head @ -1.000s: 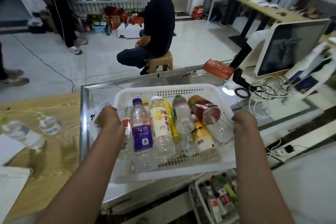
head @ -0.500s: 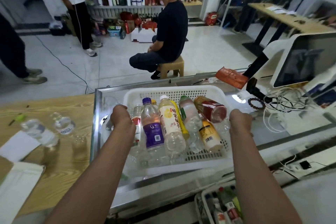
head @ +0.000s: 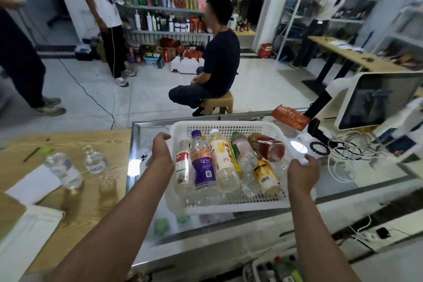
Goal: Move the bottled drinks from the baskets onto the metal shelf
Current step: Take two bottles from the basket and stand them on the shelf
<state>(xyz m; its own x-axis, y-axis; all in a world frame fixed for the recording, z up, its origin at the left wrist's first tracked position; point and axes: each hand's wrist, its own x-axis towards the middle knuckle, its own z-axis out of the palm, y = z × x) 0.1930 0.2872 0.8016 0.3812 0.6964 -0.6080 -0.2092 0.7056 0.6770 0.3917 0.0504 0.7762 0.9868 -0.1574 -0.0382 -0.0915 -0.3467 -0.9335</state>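
Note:
A white perforated basket [head: 229, 207] rests on a glass counter [head: 332, 192] in front of me. Several bottled drinks lie in it side by side, among them a purple-labelled bottle [head: 202, 168], a pale yellow-labelled one [head: 223, 160], a red-labelled one [head: 266, 146] and an orange-labelled one [head: 265, 176]. My left hand [head: 161, 151] grips the basket's left rim. My right hand [head: 302, 170] grips its right rim. A second basket of bottles [head: 274, 268] sits low at the bottom edge, below the counter.
Left of the counter is a wooden table [head: 68, 144] with two water bottles [head: 63, 169], a small glass and papers. A screen [head: 375, 101], cables and a scanner crowd the counter's right. A person sits on a stool [head: 217, 103] beyond; others stand near stocked shelves [head: 164, 7].
The view has tilted up and shows more of the shop. The basket sits slightly farther right on the counter, with both hands still on its rims.

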